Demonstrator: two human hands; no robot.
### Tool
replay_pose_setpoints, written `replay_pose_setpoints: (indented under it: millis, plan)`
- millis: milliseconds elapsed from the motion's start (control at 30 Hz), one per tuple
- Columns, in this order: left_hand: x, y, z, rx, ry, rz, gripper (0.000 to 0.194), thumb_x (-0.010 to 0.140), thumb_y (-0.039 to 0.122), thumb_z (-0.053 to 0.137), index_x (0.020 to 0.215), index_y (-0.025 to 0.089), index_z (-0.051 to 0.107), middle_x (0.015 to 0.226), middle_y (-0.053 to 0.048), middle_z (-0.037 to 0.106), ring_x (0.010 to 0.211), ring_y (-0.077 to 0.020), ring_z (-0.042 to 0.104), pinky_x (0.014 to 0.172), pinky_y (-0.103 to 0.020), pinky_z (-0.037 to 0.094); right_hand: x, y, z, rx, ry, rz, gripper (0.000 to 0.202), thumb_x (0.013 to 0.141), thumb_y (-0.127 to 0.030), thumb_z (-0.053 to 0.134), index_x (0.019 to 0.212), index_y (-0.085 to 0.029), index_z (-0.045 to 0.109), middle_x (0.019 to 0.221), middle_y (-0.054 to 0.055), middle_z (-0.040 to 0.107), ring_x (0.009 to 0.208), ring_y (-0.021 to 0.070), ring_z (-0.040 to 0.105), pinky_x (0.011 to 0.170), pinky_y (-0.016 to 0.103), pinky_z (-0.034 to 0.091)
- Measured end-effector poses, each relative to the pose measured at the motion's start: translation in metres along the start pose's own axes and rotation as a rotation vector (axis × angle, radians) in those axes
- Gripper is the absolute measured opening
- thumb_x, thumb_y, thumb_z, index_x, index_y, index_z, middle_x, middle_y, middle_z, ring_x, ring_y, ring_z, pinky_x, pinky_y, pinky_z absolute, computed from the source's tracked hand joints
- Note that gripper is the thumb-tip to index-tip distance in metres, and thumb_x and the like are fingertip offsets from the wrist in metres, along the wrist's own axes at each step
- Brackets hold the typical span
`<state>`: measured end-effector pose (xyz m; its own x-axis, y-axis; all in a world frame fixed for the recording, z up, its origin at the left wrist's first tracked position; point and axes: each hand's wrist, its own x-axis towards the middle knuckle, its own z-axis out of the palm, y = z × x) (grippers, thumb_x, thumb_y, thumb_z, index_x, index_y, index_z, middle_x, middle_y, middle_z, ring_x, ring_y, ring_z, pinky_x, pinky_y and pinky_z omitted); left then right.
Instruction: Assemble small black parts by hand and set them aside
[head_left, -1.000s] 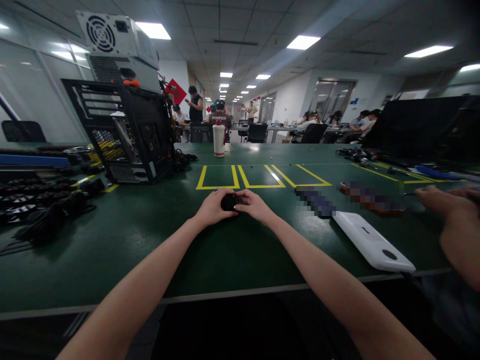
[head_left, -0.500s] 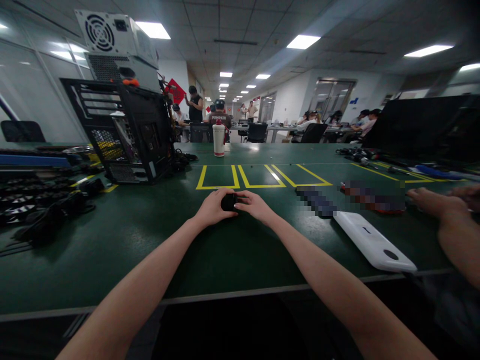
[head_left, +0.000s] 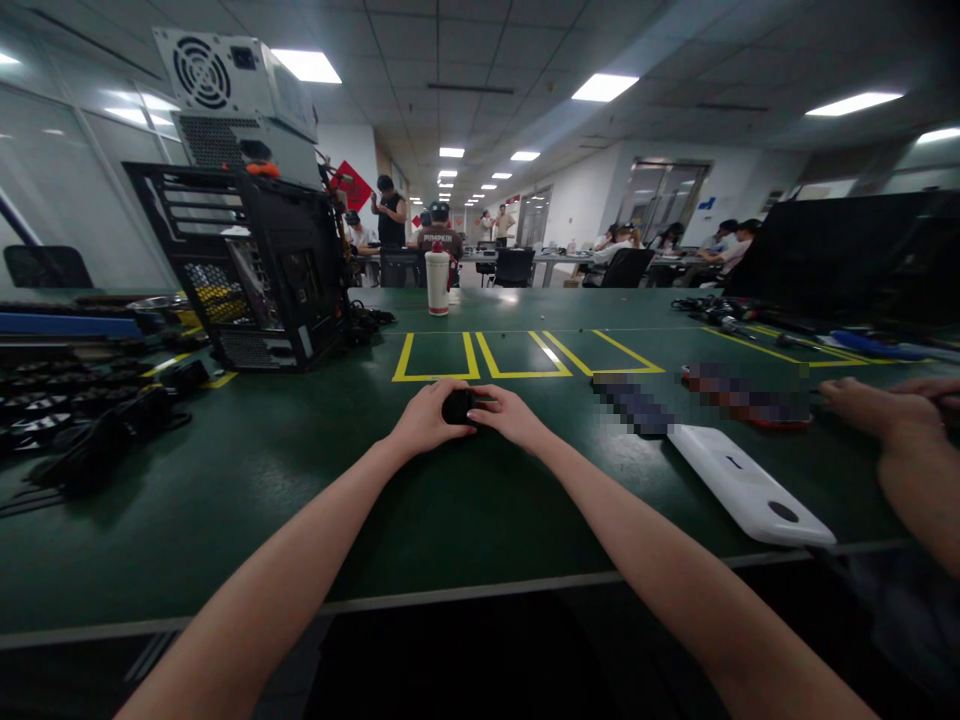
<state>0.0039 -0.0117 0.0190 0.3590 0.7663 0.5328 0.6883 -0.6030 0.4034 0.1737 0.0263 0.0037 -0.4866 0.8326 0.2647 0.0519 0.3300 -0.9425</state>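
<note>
A small black rounded object (head_left: pixel 457 407) is held between my two hands, low over the green table (head_left: pixel 465 530); its kind does not show. My left hand (head_left: pixel 424 414) curves round its left side, thumb at the near edge and fingers across the far edge. My right hand (head_left: pixel 508 413) pinches its right side with thumb and fingertips. Just beyond my hands run yellow tape outlines (head_left: pixel 436 378) on the tabletop.
At the left stands an open computer case (head_left: pixel 292 270) with power supply units (head_left: pixel 232 85) stacked on top. A white cup (head_left: pixel 437 283) stands farther back. A white device (head_left: pixel 750 485) and blurred phone-like items lie right, near another person's hands (head_left: pixel 885 410).
My hands and the black object keep the same place and grip. The view has shifted very slightly.
</note>
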Motion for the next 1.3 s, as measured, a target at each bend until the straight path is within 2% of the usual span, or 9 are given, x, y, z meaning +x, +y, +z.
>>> replay_pose_setpoints:
  millis: [167,333,533,700,900,1133,1300]
  plan:
    - [0.0009,-0.0007,0.0002,0.018,0.000,0.001,0.056,0.061,0.035,0.066,0.110,0.023,0.043,0.111,-0.005,0.053,0.102,-0.0231,0.050,0.087,-0.040,0.041,-0.0026,0.0001,-0.0010,-0.010,-0.007,-0.052,0.039,0.059,-0.017,0.067,0.094,-0.018,0.050,0.099,0.004,0.054,0.094,0.0165,0.054,0.086,0.038,0.043]
    - [0.0009,-0.0034,0.0027,0.033,0.010,0.001,0.059,0.059,0.038,0.067,0.110,0.022,0.042,0.111,-0.005,0.053,0.103,-0.0228,0.050,0.088,-0.039,0.040,-0.0016,-0.0029,0.0003,-0.019,0.052,-0.060,0.024,0.065,-0.023,0.062,0.086,-0.017,0.052,0.091,0.003,0.056,0.089,0.0152,0.054,0.085,0.038,0.043]
    - [0.0000,-0.0027,0.0015,0.031,-0.001,0.002,0.058,0.060,0.038,0.066,0.111,0.023,0.042,0.111,-0.004,0.053,0.102,-0.0223,0.050,0.088,-0.038,0.041,0.0000,-0.0029,0.0006,0.065,0.010,0.016,0.038,0.061,-0.016,0.064,0.097,-0.018,0.051,0.100,0.004,0.055,0.093,0.0156,0.054,0.088,0.039,0.041]
    - [0.0005,-0.0013,0.0003,0.030,0.000,-0.004,0.057,0.061,0.038,0.065,0.111,0.023,0.042,0.111,-0.004,0.053,0.102,-0.0227,0.050,0.087,-0.039,0.041,-0.0033,-0.0034,0.0002,0.057,0.000,-0.020,0.039,0.056,-0.015,0.068,0.091,-0.018,0.051,0.099,0.003,0.054,0.091,0.0153,0.055,0.088,0.039,0.041]
    - [0.0003,-0.0001,0.0002,0.026,-0.001,-0.015,0.058,0.060,0.037,0.066,0.111,0.023,0.042,0.111,-0.005,0.053,0.102,-0.0229,0.050,0.087,-0.040,0.041,-0.0036,-0.0054,0.0003,0.035,0.036,-0.044,0.025,0.065,-0.023,0.062,0.087,-0.018,0.052,0.094,0.003,0.056,0.091,0.0149,0.054,0.087,0.038,0.042]
    - [-0.0004,0.0019,-0.0010,0.005,-0.003,-0.013,0.057,0.060,0.034,0.067,0.111,0.023,0.043,0.112,-0.005,0.053,0.103,-0.0226,0.050,0.088,-0.040,0.041,-0.0027,-0.0074,0.0017,0.089,0.011,0.038,0.037,0.061,-0.013,0.064,0.095,-0.017,0.051,0.101,0.005,0.055,0.095,0.0162,0.054,0.090,0.040,0.040]
    - [0.0005,0.0011,0.0005,0.013,0.011,-0.013,0.056,0.060,0.034,0.066,0.109,0.023,0.044,0.110,-0.005,0.054,0.101,-0.0227,0.051,0.087,-0.039,0.041,-0.0045,-0.0061,0.0022,0.080,-0.002,-0.019,0.039,0.055,-0.011,0.068,0.089,-0.018,0.049,0.098,0.002,0.053,0.089,0.0147,0.056,0.087,0.038,0.042]
